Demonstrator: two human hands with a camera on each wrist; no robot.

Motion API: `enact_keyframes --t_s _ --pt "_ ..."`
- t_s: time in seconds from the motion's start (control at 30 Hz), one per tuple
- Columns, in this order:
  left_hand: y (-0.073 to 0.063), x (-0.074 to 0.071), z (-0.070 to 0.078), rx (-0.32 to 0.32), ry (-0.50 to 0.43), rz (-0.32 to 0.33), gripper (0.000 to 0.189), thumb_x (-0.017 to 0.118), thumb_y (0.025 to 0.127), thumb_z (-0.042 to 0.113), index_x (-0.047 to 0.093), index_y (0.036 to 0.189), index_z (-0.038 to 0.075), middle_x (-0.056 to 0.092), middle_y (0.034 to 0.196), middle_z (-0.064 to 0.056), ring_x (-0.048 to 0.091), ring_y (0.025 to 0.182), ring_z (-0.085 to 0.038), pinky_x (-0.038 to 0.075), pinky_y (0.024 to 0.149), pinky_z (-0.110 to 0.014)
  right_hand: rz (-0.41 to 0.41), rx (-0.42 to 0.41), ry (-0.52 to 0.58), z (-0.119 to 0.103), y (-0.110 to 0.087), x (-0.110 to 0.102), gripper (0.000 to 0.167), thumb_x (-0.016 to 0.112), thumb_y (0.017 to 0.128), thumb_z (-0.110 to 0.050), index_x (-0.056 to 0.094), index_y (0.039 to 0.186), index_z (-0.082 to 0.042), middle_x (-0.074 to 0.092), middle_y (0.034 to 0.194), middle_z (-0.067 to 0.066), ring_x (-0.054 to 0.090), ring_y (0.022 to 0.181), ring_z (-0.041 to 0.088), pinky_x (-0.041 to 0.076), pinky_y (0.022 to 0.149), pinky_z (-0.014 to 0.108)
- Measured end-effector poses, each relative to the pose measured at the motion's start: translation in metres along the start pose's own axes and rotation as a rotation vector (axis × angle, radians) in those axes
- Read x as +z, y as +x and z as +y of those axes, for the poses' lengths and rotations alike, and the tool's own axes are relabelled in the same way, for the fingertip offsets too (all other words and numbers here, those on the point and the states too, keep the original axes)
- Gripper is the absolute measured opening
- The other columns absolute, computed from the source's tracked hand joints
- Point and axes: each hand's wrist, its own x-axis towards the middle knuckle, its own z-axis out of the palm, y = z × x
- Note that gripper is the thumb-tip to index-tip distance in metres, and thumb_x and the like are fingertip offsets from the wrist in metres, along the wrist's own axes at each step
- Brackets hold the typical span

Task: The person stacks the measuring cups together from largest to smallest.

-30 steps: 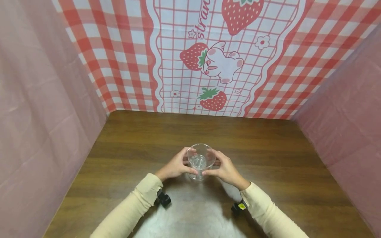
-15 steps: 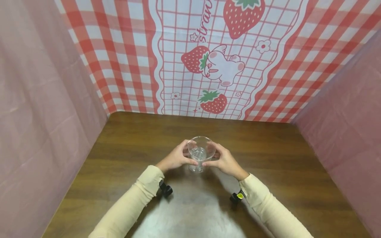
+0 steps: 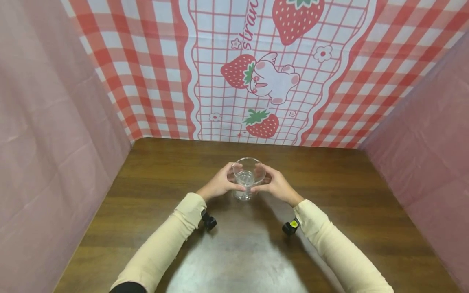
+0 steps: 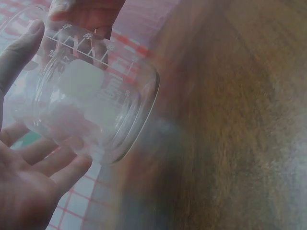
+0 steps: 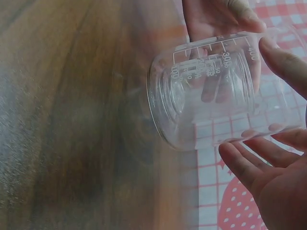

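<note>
A clear glass beaker (image 3: 248, 191) with white graduation marks stands between the two hands near the table's middle. Inside it sits a smaller clear beaker (image 5: 192, 91), whose own white markings show in the right wrist view. My left hand (image 3: 218, 184) grips the large beaker from the left, thumb on the near side and fingers round the far side. From the right, my right hand (image 3: 277, 185) grips it the same way. Both thumbs come close together at the front. Whether the base touches the table or hovers just above it, I cannot tell.
The brown wooden table (image 3: 176, 171) reaches back to a red-and-white checked strawberry cloth (image 3: 165, 81). Pink curtains (image 3: 55, 142) hang along both sides. A small black camera (image 3: 209, 221) is strapped under the left wrist, another camera (image 3: 289, 228) under the right.
Both hands have moved the nested beakers away from the body, toward the back cloth. The grip of each hand looks the same.
</note>
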Motion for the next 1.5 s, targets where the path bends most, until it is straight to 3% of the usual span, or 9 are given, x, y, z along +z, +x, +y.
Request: enact_keyframes --t_s 0.6,0.93,1.2,1.5 --pt "0.005 0.004 -0.011 -0.046 -0.028 0.021 0.078 0.083 0.073 0.004 0.04 0.137 -0.005 0.045 0.144 -0.024 0.05 0.129 -0.041 0.048 0.107 -0.043 -0.027 0.007 0.067 0.014 0.007 0.001 0.082 0.082 0.071 0.002 0.04 0.141 0.01 0.055 0.131 0.032 0.065 0.103 0.041 0.06 0.084 0.024" --pt "0.002 0.006 -0.016 -0.078 -0.043 0.012 0.079 0.083 0.072 0.004 0.039 0.138 -0.002 0.043 0.147 -0.021 0.048 0.133 -0.04 0.046 0.11 -0.043 -0.019 0.024 0.059 0.016 0.003 0.003 0.082 0.083 0.072 0.0 0.04 0.141 0.01 0.05 0.137 0.031 0.063 0.109 0.043 0.059 0.09 0.033" --pt "0.003 0.006 -0.018 -0.048 -0.033 0.004 0.08 0.08 0.076 0.004 0.036 0.142 -0.005 0.04 0.15 -0.023 0.044 0.136 -0.04 0.042 0.113 -0.045 -0.009 0.045 0.057 0.017 0.002 0.003 0.085 0.083 0.072 -0.003 0.04 0.144 0.002 0.052 0.137 0.027 0.064 0.109 0.041 0.059 0.09 0.03" --pt "-0.001 0.007 -0.015 -0.061 -0.025 -0.019 0.082 0.078 0.079 0.007 0.032 0.146 -0.004 0.036 0.153 -0.022 0.04 0.139 -0.039 0.038 0.116 -0.046 -0.019 0.057 0.024 0.022 0.003 0.003 0.085 0.083 0.074 -0.005 0.038 0.146 0.001 0.052 0.136 0.028 0.061 0.112 0.043 0.057 0.094 0.041"
